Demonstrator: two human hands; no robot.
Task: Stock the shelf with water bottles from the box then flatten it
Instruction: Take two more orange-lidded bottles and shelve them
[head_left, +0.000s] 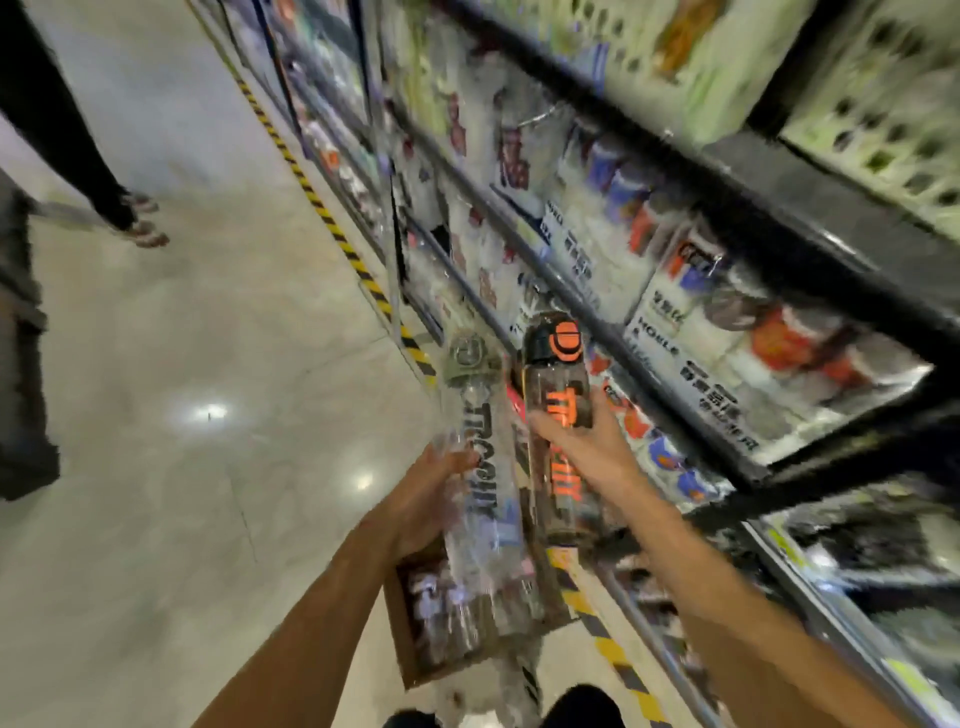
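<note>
Holding one bottle per hand, both raised in front of the shelf (753, 208). Clear bottle (483, 415): see-through body, grey-green cap, dark lettering down its side, tilted with the cap pointing up and away. Left hand (431, 499) wraps round its lower half. Dark bottle (558, 384): smoky tinted body, black cap with an orange ring mark, orange lettering. Right hand (587, 441) grasps it mid-body, fingers curled over the front. Bottles lie side by side; blur hides whether they touch. Below them an open cardboard box (410, 639) sits on the floor (208, 338) with more bottles inside, beside yellow-black striped tape (311, 192). Shelf carries boxed goods. Another person's feet (140, 218) stand at far left.
</note>
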